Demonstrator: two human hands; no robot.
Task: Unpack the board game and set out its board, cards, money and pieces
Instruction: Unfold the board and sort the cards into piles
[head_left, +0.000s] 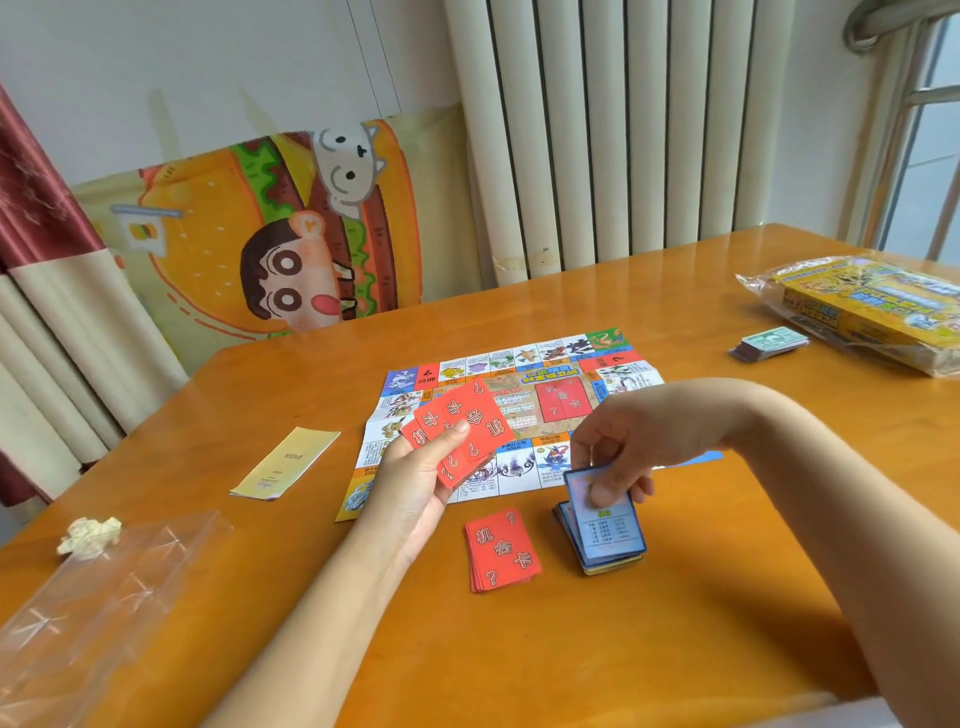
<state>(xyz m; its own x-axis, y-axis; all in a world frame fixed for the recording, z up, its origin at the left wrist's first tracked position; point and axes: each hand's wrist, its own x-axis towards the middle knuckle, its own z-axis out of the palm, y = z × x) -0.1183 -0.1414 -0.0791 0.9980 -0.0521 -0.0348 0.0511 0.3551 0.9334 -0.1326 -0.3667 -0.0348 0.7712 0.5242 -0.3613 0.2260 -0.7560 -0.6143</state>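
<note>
Where legible, 机会卡 on red cards (503, 550).

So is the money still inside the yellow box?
No, the money stack lies on the table beside the yellow box.

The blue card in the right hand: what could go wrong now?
The blue card, pinched by the right hand, is tilted over the blue stack; a careless drop may knock the stack askew. The red cards fanned in the left hand could slip onto the board.
</note>
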